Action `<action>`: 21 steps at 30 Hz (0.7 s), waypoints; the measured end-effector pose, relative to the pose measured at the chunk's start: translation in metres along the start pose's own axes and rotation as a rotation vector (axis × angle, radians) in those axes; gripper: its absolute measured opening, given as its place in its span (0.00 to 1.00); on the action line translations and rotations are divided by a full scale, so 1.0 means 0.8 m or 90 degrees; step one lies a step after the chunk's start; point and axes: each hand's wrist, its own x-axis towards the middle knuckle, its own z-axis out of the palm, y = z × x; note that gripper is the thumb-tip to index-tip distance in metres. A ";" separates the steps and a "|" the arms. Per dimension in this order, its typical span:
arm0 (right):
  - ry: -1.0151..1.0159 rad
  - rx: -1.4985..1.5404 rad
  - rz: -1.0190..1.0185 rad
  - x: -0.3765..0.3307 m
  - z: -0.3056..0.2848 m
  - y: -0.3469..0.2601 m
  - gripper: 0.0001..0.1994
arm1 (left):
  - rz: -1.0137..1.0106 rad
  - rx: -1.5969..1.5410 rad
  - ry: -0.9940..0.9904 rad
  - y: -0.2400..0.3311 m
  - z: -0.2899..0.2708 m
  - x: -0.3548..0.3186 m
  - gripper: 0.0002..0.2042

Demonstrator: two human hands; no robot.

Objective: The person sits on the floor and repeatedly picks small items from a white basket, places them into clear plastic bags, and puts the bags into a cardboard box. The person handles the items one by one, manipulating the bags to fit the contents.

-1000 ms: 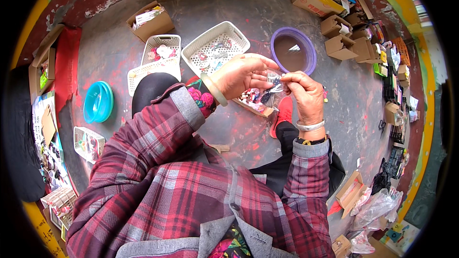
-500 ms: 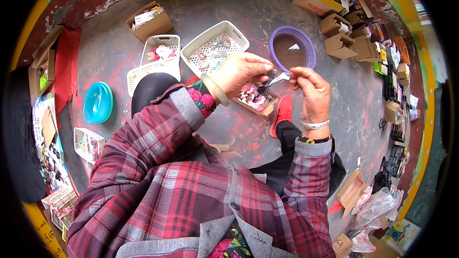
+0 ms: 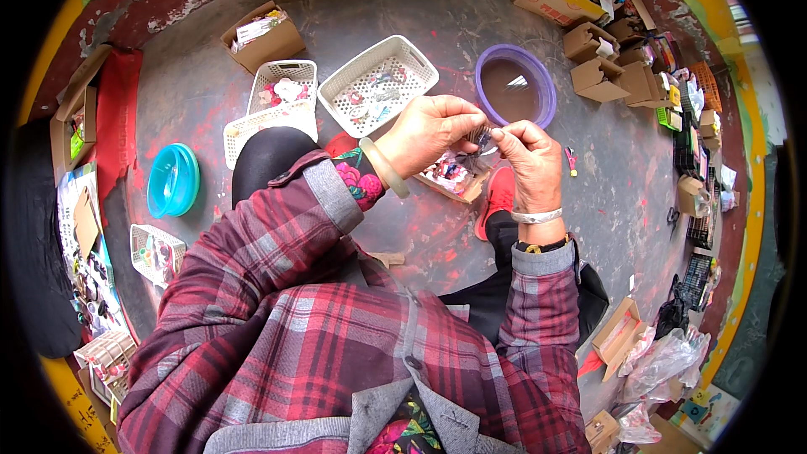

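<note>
Head | small dark piece [image 3: 482,135] pinched between left hand [image 3: 430,130], right hand [image 3: 530,155]

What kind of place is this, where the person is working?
Probably an informal floor workshop or home sorting area for small trinkets: worn painted concrete floor, white plastic baskets holding small items, and many small cardboard boxes.
</note>
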 end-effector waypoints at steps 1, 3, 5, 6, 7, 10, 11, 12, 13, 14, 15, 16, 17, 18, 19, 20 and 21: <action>0.003 -0.002 -0.007 0.000 0.001 -0.002 0.07 | -0.004 -0.002 0.000 0.001 0.000 -0.001 0.10; 0.003 -0.017 -0.021 -0.001 0.002 -0.005 0.09 | -0.005 -0.011 -0.011 0.002 -0.001 -0.001 0.10; 0.004 -0.027 -0.034 -0.001 0.003 -0.007 0.11 | -0.004 -0.014 -0.022 0.004 -0.002 -0.002 0.10; 0.005 -0.030 -0.039 -0.001 0.003 -0.007 0.11 | -0.004 -0.013 -0.029 0.006 -0.003 -0.002 0.10; 0.007 -0.033 -0.044 -0.001 0.002 -0.008 0.12 | -0.003 -0.012 -0.037 0.006 -0.003 -0.002 0.10; 0.000 -0.093 -0.073 0.001 -0.003 -0.003 0.13 | -0.015 -0.002 -0.036 0.005 -0.004 -0.001 0.11; 0.000 -0.093 -0.075 0.001 -0.002 -0.003 0.13 | -0.019 -0.012 -0.038 0.005 -0.004 -0.001 0.11; 0.000 -0.093 -0.076 0.001 -0.002 -0.003 0.13 | -0.024 -0.022 -0.041 0.004 -0.005 0.000 0.11; 0.000 -0.093 -0.078 0.000 -0.001 -0.004 0.13 | -0.028 -0.032 -0.044 0.004 -0.004 0.000 0.11; 0.004 -0.096 -0.083 0.000 -0.002 -0.005 0.13 | -0.027 -0.048 -0.049 0.006 -0.003 -0.001 0.11; 0.009 -0.099 -0.089 -0.001 -0.002 -0.005 0.13 | -0.026 -0.064 -0.055 0.011 0.000 -0.003 0.11; 0.014 -0.102 -0.094 -0.001 -0.002 -0.006 0.13 | -0.025 -0.081 -0.060 0.014 0.003 -0.004 0.11; 0.011 -0.121 -0.105 -0.001 -0.004 -0.005 0.13 | -0.030 -0.054 -0.071 0.014 0.004 -0.003 0.11; 0.006 -0.140 -0.117 0.000 -0.004 -0.003 0.13 | -0.035 -0.027 -0.081 0.015 0.004 -0.003 0.11; 0.001 -0.158 -0.129 0.000 -0.006 -0.002 0.13 | -0.040 0.001 -0.090 0.016 0.004 -0.003 0.11; -0.006 -0.202 -0.152 0.000 -0.006 -0.003 0.12 | -0.054 0.020 -0.090 0.015 0.005 -0.003 0.10; -0.022 -0.238 -0.181 0.003 -0.002 -0.003 0.12 | -0.064 0.045 -0.079 0.016 0.002 -0.005 0.10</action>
